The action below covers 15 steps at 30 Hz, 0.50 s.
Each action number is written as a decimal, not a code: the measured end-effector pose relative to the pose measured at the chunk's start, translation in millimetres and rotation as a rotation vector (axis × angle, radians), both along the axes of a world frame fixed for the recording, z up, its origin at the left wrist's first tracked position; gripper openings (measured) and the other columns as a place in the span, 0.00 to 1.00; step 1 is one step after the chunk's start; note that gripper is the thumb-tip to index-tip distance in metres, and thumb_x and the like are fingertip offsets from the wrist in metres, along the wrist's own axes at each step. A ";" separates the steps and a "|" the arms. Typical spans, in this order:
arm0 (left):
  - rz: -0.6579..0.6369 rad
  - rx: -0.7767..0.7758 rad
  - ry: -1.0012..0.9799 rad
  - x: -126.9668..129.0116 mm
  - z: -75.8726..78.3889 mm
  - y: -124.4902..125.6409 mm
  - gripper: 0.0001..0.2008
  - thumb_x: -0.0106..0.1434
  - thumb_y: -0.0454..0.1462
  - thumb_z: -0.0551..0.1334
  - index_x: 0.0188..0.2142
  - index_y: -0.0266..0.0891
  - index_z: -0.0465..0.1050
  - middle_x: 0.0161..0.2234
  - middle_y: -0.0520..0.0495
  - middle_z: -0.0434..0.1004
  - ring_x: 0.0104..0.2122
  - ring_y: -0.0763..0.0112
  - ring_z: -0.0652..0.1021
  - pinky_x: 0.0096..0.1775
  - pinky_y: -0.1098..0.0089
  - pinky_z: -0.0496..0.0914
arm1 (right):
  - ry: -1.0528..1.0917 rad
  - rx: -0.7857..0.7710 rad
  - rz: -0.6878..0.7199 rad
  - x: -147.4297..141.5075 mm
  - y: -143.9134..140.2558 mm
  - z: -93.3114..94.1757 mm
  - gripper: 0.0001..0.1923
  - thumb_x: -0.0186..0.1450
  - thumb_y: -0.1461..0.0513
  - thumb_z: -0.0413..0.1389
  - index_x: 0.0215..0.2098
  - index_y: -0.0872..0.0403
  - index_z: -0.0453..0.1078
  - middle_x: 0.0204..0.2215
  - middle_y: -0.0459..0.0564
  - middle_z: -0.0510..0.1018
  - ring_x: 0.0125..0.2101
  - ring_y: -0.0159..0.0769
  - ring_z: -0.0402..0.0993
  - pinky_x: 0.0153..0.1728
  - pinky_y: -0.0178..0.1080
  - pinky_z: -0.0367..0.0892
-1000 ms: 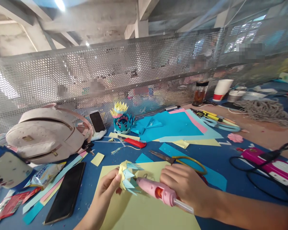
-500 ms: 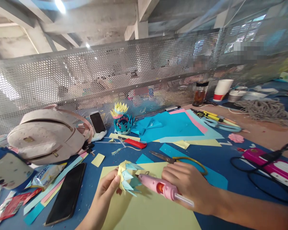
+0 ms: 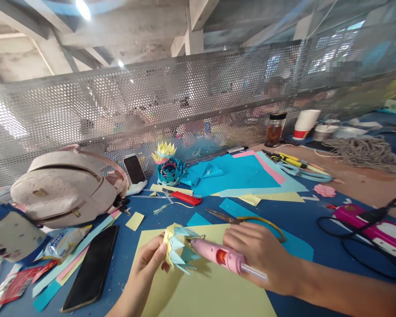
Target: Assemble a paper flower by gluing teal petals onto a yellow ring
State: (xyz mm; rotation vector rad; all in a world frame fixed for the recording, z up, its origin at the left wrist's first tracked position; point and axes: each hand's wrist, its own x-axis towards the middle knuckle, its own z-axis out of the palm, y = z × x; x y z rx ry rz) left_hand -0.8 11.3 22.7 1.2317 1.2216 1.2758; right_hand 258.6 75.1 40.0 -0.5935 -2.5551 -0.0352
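Above the yellow paper sheet [image 3: 204, 290], the left hand [image 3: 148, 259] pinched a spiky yellow-and-blue folded paper flower [image 3: 180, 246] steady so the right hand [image 3: 260, 255], gripping a pink glue gun [image 3: 218, 254], could aim its nozzle inside.

**Crowded bench, open patch at lower centre**

The yellow sheet [image 3: 204, 295] at the bottom centre lies bare below the hands. Scissors [image 3: 247, 220] lie just above the right hand [image 3: 260, 255]. A black phone [image 3: 90, 266] blocks the lower left, with a backpack [image 3: 66, 185] above it. Black cable [image 3: 356, 242] loops at the right. The perforated metal screen [image 3: 198, 110] walls off the far side
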 end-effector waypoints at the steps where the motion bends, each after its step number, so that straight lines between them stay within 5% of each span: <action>1: -0.001 0.000 -0.001 0.4 -0.1 -0.1 0.28 0.56 0.60 0.60 0.20 0.38 0.68 0.24 0.48 0.69 0.22 0.71 0.66 0.26 0.68 0.64 | 0.000 0.000 0.000 -0.1 0.0 0.5 0.17 0.71 0.58 0.39 0.27 0.53 0.58 0.22 0.46 0.67 0.21 0.33 0.57 0.24 0.38 0.49; 15: -0.031 0.021 -0.045 -0.4 -1.7 -4.9 0.21 0.63 0.51 0.59 0.24 0.35 0.70 0.26 0.49 0.65 0.24 0.74 0.65 0.28 0.73 0.63 | -0.014 0.006 -0.005 -0.4 -0.1 -0.2 0.17 0.72 0.57 0.38 0.27 0.52 0.57 0.22 0.47 0.67 0.21 0.34 0.58 0.24 0.38 0.47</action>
